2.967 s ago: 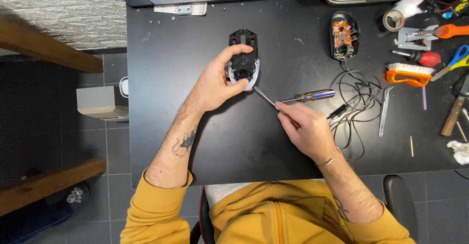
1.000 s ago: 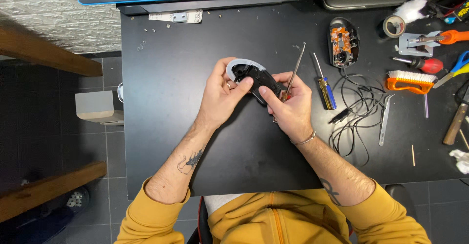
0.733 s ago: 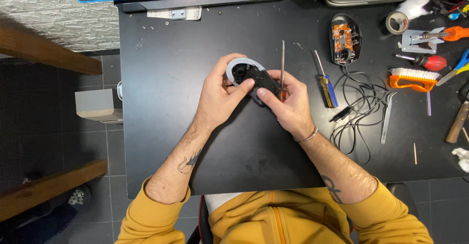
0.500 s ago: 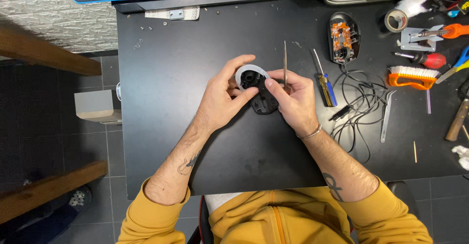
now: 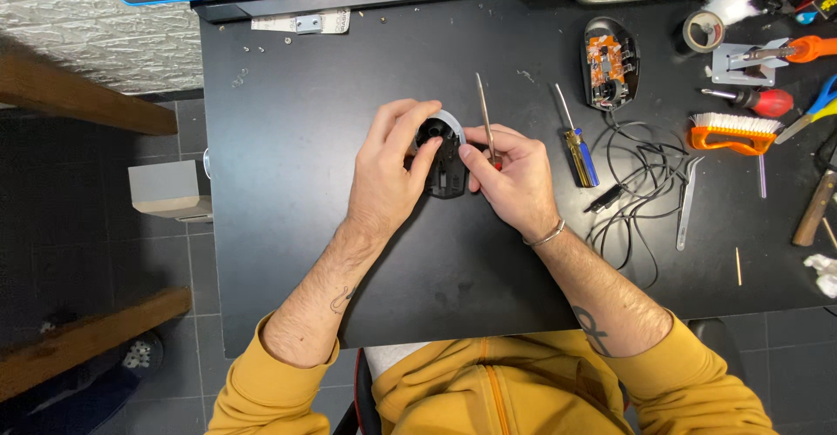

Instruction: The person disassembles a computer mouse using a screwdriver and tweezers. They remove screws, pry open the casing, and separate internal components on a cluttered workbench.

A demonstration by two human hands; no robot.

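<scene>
At the centre of the frame, both hands meet over a black computer mouse shell (image 5: 445,160) with a pale grey rim, held just above the black tabletop (image 5: 288,226). The left hand (image 5: 388,169) is clamped on its left side, thumb and forefinger curled around the upper rim. The right hand (image 5: 514,178) pinches the shell's right edge with its fingertips while also gripping a thin screwdriver (image 5: 485,114), whose shaft points up the frame, away from the shell.

Judging by the layout, disassembly is well along: a second mouse part (image 5: 610,64) with an exposed orange circuit board lies apart in the upper right, its black cable (image 5: 636,182) coiled below it, and a blue-and-yellow screwdriver (image 5: 577,143) lies just right of the hands. With the tool's tip off the shell, no screw is being turned; the shell itself seems to be what remains to be worked on
</scene>
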